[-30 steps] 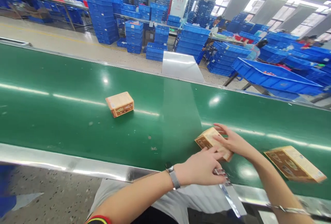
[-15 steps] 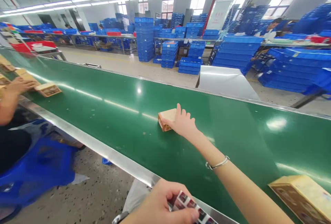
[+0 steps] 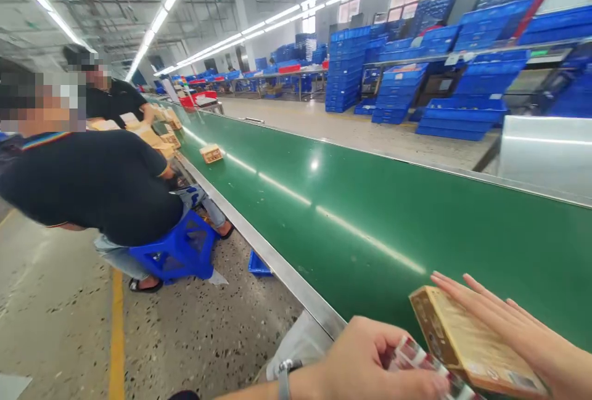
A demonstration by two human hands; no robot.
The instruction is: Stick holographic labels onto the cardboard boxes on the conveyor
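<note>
Left hand (image 3: 365, 363) is gripping a printed strip (image 3: 416, 358) between curled fingers; right hand (image 3: 513, 326) is resting, fingers extended, on the carton (image 3: 474, 341), which is lying by the conveyor belt's (image 3: 416, 203) near edge.

Shows cream on top of the near box (image 3: 467, 339) and brown on its side, with small printed marks. Looks silvery on the strip (image 3: 413, 354), patched with dark red and white. Shines plain green on the belt (image 3: 351, 190), streaked with white glare, and silver on the rail (image 3: 280, 264). Shows blue on the crates (image 3: 345, 73) and stool (image 3: 185, 252), black on the nearer shirt (image 3: 92, 181), rainbow stripes on its collar (image 3: 46, 140), dark-speckled grey on the floor (image 3: 198, 338).
</note>
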